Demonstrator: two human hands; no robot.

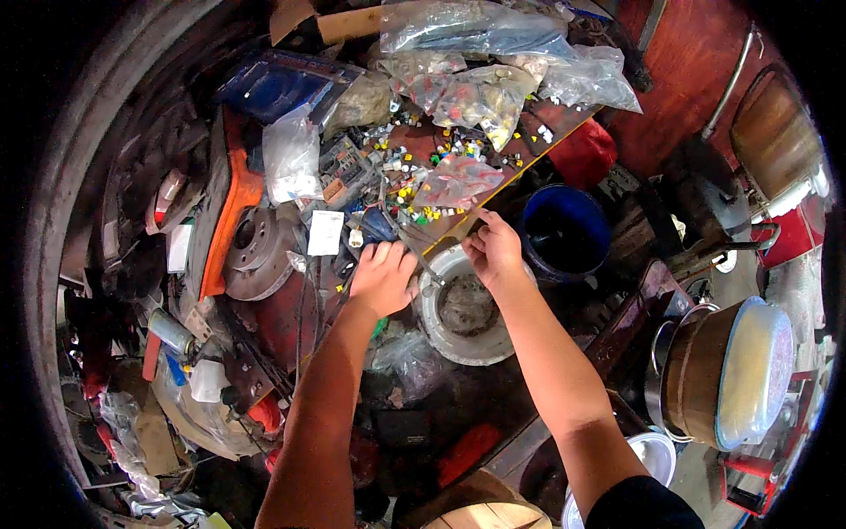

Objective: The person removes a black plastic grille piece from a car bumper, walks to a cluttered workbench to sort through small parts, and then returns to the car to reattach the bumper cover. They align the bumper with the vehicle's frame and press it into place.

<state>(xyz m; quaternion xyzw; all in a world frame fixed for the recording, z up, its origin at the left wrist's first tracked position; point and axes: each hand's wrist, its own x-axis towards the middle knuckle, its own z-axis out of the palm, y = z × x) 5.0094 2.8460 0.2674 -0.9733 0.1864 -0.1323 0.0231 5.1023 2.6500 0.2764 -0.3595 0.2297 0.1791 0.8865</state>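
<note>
At the edge of the cluttered workbench [295,328], my left hand [384,278] has its fingers bent and close together beside a dark thin rod or cable [412,247]. What it grips, if anything, is hidden. My right hand [493,250] is closed in a pinch by the yellow-edged corner, and whatever lies in its fingers does not show. Just beyond it lies a clear plastic bag [460,182] with red print. Many small white, yellow and green connectors [407,192] are scattered around that bag. Below both hands stands a pale round rim [480,350] with a dirty inside.
A dark blue bucket [566,231] stands right of my right hand. Rusty brake discs [261,251] and an orange metal piece [234,207] are on the left. Filled plastic bags [485,97] crowd the bench's back. A wooden tub [701,370] is at right.
</note>
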